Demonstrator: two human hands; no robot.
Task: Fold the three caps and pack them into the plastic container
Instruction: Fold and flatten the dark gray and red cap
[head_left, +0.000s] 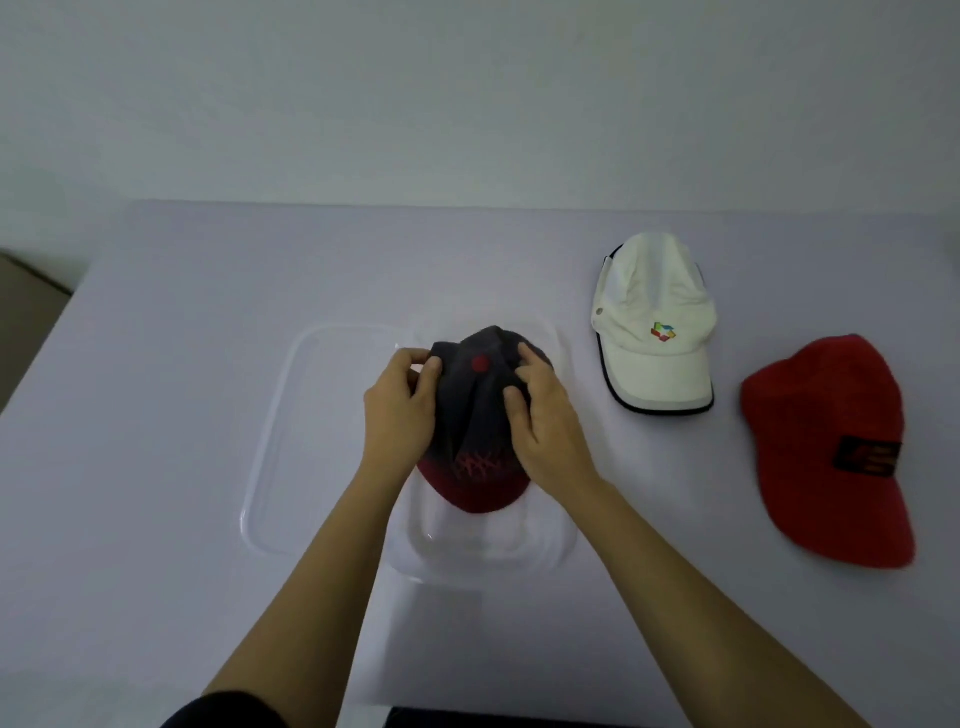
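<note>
The dark grey cap with a red brim and red top button (480, 410) is held in both hands directly over the clear plastic container (483, 556); its long axis runs near-to-far, brim toward the person, crown toward the far table edge; the crown sides are pinched inward, so the fold is judged to be in progress, not finished. The left hand (400, 410) is closed on the cap's left side, fingertips gripping fabric near the top; the right hand (540, 421) is closed on the right side, thumb pressed into the crown; both grips are narrow and hold cloth; the two hands are equally near the cap.

Whether the brim touches the container floor cannot be told; it is seen inside the container's outline. The next move is judged to be straight down, the container lying below the grip, so little sideways travel is needed.

A clear flat plastic lid (280, 441) lies just left of the container, touching or overlapping its left edge. The white cap with dark-trimmed brim and coloured logo (654, 322) lies to the right, near the container but apart; the red cap with a dark front patch (826, 447) lies further right, unfolded, near the table's right side; both are nearer the right hand. The pale table (182, 338) is bare on the left and far side; open room there.
</note>
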